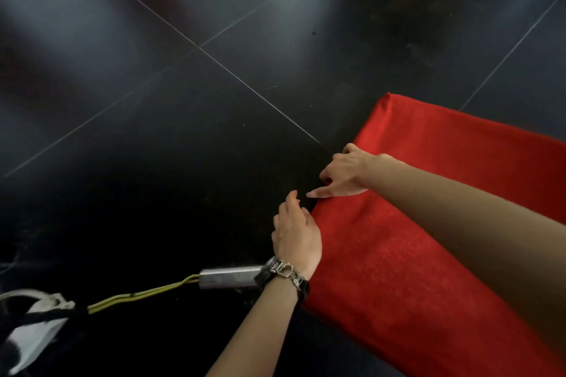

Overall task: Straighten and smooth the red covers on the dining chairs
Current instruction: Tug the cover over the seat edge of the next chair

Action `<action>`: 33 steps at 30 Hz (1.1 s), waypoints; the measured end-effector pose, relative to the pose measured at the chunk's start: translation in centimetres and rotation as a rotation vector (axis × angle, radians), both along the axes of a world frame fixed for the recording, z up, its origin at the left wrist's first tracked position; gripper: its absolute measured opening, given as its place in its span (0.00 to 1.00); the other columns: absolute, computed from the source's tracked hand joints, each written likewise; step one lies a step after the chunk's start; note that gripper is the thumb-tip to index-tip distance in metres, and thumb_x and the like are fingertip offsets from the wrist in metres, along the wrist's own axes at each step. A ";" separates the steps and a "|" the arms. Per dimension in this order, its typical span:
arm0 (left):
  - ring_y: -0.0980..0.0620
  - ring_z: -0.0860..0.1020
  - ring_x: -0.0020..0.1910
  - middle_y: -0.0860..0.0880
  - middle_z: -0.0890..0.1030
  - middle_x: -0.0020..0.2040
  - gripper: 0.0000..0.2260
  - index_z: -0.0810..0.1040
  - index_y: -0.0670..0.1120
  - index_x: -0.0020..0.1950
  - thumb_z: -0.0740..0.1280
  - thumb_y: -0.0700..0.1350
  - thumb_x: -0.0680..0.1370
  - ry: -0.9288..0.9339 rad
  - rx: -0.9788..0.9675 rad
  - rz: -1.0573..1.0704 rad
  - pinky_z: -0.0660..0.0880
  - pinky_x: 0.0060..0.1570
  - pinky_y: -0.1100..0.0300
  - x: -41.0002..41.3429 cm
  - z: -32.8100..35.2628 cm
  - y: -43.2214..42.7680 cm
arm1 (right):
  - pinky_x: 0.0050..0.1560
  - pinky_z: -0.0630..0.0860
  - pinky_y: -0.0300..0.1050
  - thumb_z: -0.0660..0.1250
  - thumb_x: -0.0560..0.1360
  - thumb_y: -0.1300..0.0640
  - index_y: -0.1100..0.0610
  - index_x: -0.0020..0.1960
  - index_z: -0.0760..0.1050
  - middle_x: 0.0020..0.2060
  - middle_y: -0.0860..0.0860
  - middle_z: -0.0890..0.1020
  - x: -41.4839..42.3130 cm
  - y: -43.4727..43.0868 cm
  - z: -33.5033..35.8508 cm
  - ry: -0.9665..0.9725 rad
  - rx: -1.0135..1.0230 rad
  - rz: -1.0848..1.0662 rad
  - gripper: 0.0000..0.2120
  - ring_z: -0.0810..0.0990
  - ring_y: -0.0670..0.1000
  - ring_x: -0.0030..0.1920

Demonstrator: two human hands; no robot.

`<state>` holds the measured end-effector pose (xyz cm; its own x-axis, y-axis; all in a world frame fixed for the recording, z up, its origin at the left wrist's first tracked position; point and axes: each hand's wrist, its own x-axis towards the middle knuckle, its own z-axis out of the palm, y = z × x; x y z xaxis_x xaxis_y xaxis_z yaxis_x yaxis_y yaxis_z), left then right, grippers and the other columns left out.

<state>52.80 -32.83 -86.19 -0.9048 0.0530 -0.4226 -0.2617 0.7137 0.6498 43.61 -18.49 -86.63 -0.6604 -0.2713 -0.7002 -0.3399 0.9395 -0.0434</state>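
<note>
Down at the far left, on the dark tiled floor (183, 131), yellow cables (147, 292) run into a small metal box (229, 277); neither belongs to our job.

Next to the right is our left hand (295, 232), a metal bracelet (284, 269) at its wrist. It sits against the left edge of the red cover (413, 223), back turned up to us. Its fingers drop over that edge and out of sight, so we cannot tell whether they grip cloth or only rest there.

Just beyond it and a little farther up the same edge is our right hand (346, 173). Its index finger (324, 192) lies straight, pointing left along the cloth at the rim, while the other fingers curl over the edge, hooked on the cover as we read it.

The cover spreads to the right of both hands, over what we take to be a chair seat. Its long axis runs from the far corner down toward the lower right. The two hands are near each other on one edge, not touching. We judge that the coming move depends on this: the cloth lies wholly to the right of the fingers, so pulling leftward and down over the rim would draw it taut.
</note>
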 end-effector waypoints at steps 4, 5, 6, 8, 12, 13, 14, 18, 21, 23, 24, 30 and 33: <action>0.52 0.67 0.67 0.51 0.67 0.70 0.19 0.59 0.49 0.75 0.52 0.44 0.83 0.089 -0.044 0.012 0.69 0.64 0.51 -0.7 0.5 -0.6 | 0.67 0.57 0.52 0.47 0.78 0.32 0.50 0.63 0.73 0.49 0.47 0.73 0.2 0.1 0.0 0.004 -0.020 -0.050 0.30 0.71 0.51 0.60; 0.52 0.67 0.67 0.51 0.68 0.70 0.19 0.59 0.49 0.75 0.52 0.44 0.83 0.122 -0.059 0.007 0.69 0.64 0.52 -0.9 0.7 -0.6 | 0.68 0.57 0.52 0.47 0.79 0.34 0.50 0.64 0.73 0.49 0.47 0.74 0.3 0.1 -0.1 0.021 -0.032 -0.059 0.28 0.71 0.51 0.61; 0.52 0.68 0.66 0.51 0.68 0.69 0.19 0.59 0.50 0.75 0.52 0.45 0.83 0.146 -0.073 -0.006 0.69 0.63 0.52 -0.9 0.7 -0.7 | 0.68 0.57 0.52 0.47 0.79 0.35 0.50 0.63 0.73 0.49 0.47 0.74 0.4 0.2 -0.1 0.036 -0.041 -0.061 0.27 0.71 0.51 0.61; 0.51 0.68 0.67 0.51 0.68 0.69 0.19 0.59 0.50 0.75 0.52 0.47 0.83 0.121 -0.098 -0.065 0.69 0.63 0.51 -0.7 0.6 -0.5 | 0.69 0.56 0.52 0.47 0.79 0.34 0.50 0.63 0.73 0.51 0.48 0.75 0.6 0.1 -0.1 0.026 -0.038 -0.059 0.27 0.71 0.52 0.63; 0.45 0.69 0.68 0.46 0.68 0.71 0.30 0.58 0.46 0.75 0.56 0.62 0.79 -0.230 -0.040 -0.153 0.68 0.65 0.46 -0.1 -0.4 -0.5 | 0.72 0.47 0.61 0.52 0.72 0.26 0.49 0.72 0.65 0.63 0.51 0.73 -0.4 -0.1 1.2 -0.195 0.064 -0.130 0.38 0.63 0.56 0.72; 0.45 0.70 0.66 0.47 0.69 0.69 0.34 0.60 0.46 0.74 0.59 0.65 0.76 -0.288 -0.014 -0.152 0.69 0.64 0.46 0.0 -0.7 -0.6 | 0.72 0.46 0.62 0.53 0.72 0.27 0.49 0.73 0.63 0.67 0.50 0.71 -0.6 -0.2 1.5 -0.211 0.100 -0.110 0.38 0.62 0.57 0.73; 0.46 0.73 0.64 0.47 0.71 0.67 0.36 0.62 0.47 0.73 0.61 0.68 0.73 -0.319 0.002 -0.154 0.71 0.63 0.46 0.2 -0.8 -0.8 | 0.72 0.46 0.63 0.53 0.73 0.28 0.49 0.73 0.63 0.68 0.50 0.70 -0.7 -0.4 1.6 -0.199 0.126 -0.079 0.36 0.62 0.56 0.73; 0.48 0.77 0.57 0.50 0.75 0.61 0.38 0.67 0.49 0.67 0.67 0.71 0.66 -0.384 0.047 -0.154 0.74 0.60 0.48 0.3 -1.4 -1.5 | 0.71 0.45 0.66 0.51 0.80 0.38 0.52 0.60 0.74 0.54 0.48 0.77 0.1 -1.4 1.2 -0.002 0.118 0.062 0.23 0.71 0.52 0.65; 0.50 0.78 0.55 0.50 0.77 0.57 0.37 0.70 0.47 0.64 0.69 0.71 0.64 -0.404 0.066 -0.131 0.75 0.58 0.50 0.0 -1.9 -1.6 | 0.71 0.43 0.65 0.50 0.80 0.39 0.50 0.55 0.76 0.51 0.46 0.79 1.4 -0.9 0.5 0.185 0.053 0.048 0.21 0.73 0.49 0.63; 0.52 0.79 0.50 0.51 0.80 0.52 0.33 0.76 0.47 0.57 0.71 0.70 0.63 -0.406 0.079 -0.125 0.76 0.56 0.53 -0.3 -2.4 -1.6 | 0.71 0.41 0.64 0.50 0.80 0.38 0.49 0.53 0.77 0.49 0.45 0.80 2.0 -0.3 0.2 0.284 0.018 0.027 0.21 0.73 0.47 0.62; 0.53 0.79 0.48 0.52 0.81 0.49 0.31 0.77 0.48 0.54 0.72 0.69 0.62 -0.412 0.099 -0.121 0.77 0.54 0.55 -0.5 -2.6 -1.7 | 0.71 0.41 0.64 0.51 0.80 0.38 0.49 0.52 0.77 0.48 0.45 0.81 2.2 -0.2 0.1 0.321 0.007 0.026 0.21 0.73 0.47 0.61; 0.55 0.79 0.45 0.55 0.80 0.46 0.23 0.75 0.52 0.48 0.73 0.66 0.64 -0.327 0.124 -0.112 0.77 0.51 0.55 -0.7 -1.4 -2.2 | 0.71 0.38 0.62 0.52 0.79 0.37 0.49 0.47 0.78 0.43 0.43 0.81 2.5 0.5 1.4 0.432 -0.092 -0.017 0.21 0.75 0.46 0.58; 0.54 0.80 0.44 0.54 0.81 0.45 0.22 0.76 0.52 0.47 0.73 0.66 0.64 -0.283 0.113 -0.088 0.78 0.51 0.52 -0.4 1.0 -2.0 | 0.71 0.39 0.63 0.52 0.79 0.37 0.48 0.49 0.79 0.45 0.43 0.82 2.8 0.8 3.5 0.434 -0.108 -0.016 0.21 0.75 0.46 0.58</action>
